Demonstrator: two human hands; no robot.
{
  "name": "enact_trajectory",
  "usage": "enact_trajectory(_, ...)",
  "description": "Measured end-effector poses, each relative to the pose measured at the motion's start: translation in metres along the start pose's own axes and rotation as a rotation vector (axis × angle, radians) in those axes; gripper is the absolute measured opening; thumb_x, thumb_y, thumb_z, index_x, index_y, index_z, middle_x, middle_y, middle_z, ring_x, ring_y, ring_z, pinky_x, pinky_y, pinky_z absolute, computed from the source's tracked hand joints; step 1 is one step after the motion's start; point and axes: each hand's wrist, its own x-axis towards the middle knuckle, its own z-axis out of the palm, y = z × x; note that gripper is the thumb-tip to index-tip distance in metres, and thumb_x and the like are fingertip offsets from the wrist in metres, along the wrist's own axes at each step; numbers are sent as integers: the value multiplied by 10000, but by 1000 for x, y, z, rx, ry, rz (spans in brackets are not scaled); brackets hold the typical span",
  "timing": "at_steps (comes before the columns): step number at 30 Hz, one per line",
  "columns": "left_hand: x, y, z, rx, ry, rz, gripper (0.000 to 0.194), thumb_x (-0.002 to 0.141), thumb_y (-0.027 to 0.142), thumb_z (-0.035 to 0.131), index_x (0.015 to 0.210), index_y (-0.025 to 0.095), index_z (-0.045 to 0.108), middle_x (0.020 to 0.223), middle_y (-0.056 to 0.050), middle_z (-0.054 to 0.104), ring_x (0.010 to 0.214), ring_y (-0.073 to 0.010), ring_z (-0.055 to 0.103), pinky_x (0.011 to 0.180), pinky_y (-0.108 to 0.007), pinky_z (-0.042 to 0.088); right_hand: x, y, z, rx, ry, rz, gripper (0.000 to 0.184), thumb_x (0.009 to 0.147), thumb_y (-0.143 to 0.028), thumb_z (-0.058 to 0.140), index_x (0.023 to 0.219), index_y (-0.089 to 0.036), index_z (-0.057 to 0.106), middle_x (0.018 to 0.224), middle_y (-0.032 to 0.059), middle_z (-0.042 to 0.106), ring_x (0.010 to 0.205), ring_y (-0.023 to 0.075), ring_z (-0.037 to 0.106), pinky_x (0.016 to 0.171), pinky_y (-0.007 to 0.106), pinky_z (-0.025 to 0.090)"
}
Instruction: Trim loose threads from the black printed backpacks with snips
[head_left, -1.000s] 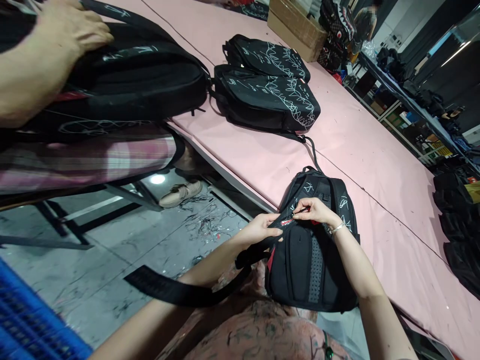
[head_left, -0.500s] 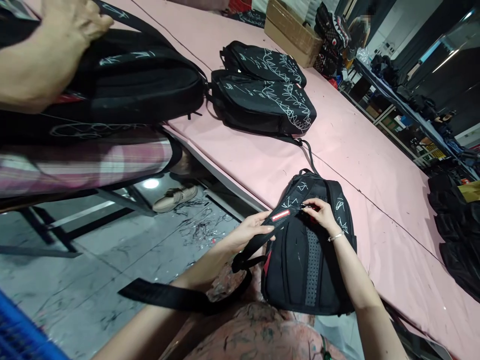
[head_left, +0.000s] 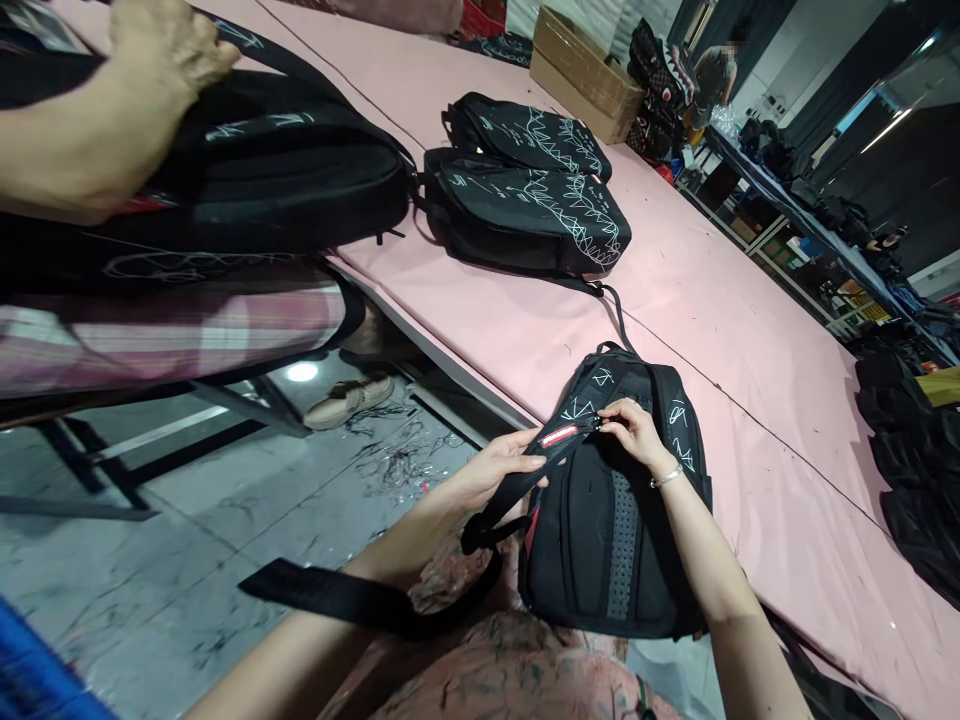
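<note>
A black backpack [head_left: 615, 530] with white scribble marks lies back-side up at the near edge of the pink table [head_left: 750, 330], partly over my lap. My left hand [head_left: 495, 470] grips its shoulder strap [head_left: 551, 445], which carries a small red label. My right hand [head_left: 634, 430] pinches the upper end of that strap, close to the label; what the fingertips hold is too small to make out. A silver bracelet sits on my right wrist. A wide black strap [head_left: 337, 595] hangs down under my left forearm.
Two more black backpacks [head_left: 532, 185] lie stacked further along the table. A co-worker's hand [head_left: 161, 60] rests on another black backpack [head_left: 247, 170] at upper left. A cardboard box [head_left: 585, 70] stands at the far end. Dark bags [head_left: 915, 460] pile up on the right. Thread scraps litter the floor [head_left: 405, 460].
My right hand has shifted slightly along the strap near the red label. The view has tilted a little. The co-worker's hand has moved a bit to the right on the other backpack.
</note>
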Motion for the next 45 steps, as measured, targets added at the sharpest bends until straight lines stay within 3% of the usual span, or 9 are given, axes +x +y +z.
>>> enact_trajectory(15,2,5,1,-11,-8,-36,426,626,156,704,1042,143,613,815,-18,584,603,-77,512,570,-191,463,12,-2,-3,-44,-100,-116,199,827,-374,569,834,-188,640,797,57,654,760,173,573,768,348,434)
enact_trajectory(28,3,6,11,46,-13,2,384,622,207,708,984,124,610,801,-20,569,636,-94,508,618,-242,489,20,-26,-2,-59,-233,-190,192,844,-372,540,855,-196,617,828,61,658,772,175,568,775,339,440)
enact_trajectory(33,3,7,17,61,-3,12,433,625,227,706,1030,118,600,890,-58,602,697,-124,551,619,-248,489,19,-35,-5,-107,-259,-181,192,863,-365,511,876,-199,608,854,61,655,791,178,566,792,349,432)
enact_trajectory(38,4,6,26,68,44,36,477,635,213,706,1090,137,583,859,-35,616,661,-109,561,625,-244,493,3,-45,-6,-184,-157,-139,184,869,-352,505,860,-198,606,809,61,636,764,184,551,752,345,434)
enact_trajectory(45,0,7,47,5,71,2,547,632,185,707,1153,159,542,834,-22,652,606,-105,593,587,-213,478,-51,-67,6,-220,249,127,122,870,-270,496,902,-200,590,832,63,635,778,188,574,718,331,448)
